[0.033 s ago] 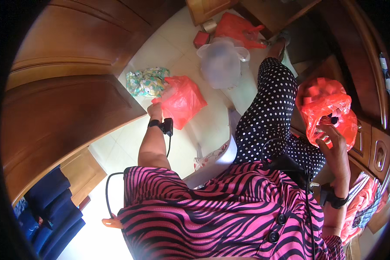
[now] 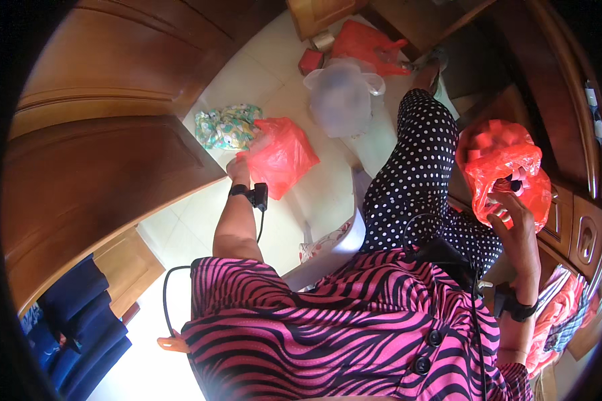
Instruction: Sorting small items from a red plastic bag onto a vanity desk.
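A thin red plastic bag (image 2: 279,155) is gripped at its upper edge by the left hand (image 2: 239,170), low over the pale floor (image 2: 247,73). A second crumpled red bag (image 2: 505,167) is clutched by the closed fingers of the right hand (image 2: 512,217), raised near the wooden drawers (image 2: 575,230). Both bags seem light, soft and slippery, so they are probably best taken at the gathered rim. A translucent white bag (image 2: 341,93) lies further away.
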Demonstrator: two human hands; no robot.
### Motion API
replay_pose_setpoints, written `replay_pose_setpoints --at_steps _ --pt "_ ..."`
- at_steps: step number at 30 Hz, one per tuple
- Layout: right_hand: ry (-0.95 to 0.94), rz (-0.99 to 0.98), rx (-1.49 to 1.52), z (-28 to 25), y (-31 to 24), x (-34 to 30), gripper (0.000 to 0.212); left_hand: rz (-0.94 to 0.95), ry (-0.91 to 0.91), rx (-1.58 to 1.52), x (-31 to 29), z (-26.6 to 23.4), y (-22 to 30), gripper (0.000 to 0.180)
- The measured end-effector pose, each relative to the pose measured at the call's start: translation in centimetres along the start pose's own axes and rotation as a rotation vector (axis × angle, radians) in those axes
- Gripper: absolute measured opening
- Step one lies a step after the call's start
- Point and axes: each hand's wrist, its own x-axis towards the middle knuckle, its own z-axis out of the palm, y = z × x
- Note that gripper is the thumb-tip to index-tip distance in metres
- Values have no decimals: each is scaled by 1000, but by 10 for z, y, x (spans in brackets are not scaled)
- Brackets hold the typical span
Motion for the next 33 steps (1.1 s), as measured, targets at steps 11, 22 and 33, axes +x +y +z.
replay_pose_setpoints --at_steps 11,22,33 --pt "76 -176 -2 -7 -2 -3 35 64 -258 -545 -107 -26 142 21" --pt "69 -308 231 -34 -15 -4 32 667 -834 -572 -332 -68 348 46" --pt "291 -407 909 -41 -49 47 78 1154 -1466 -757 -494 -86 440 94"
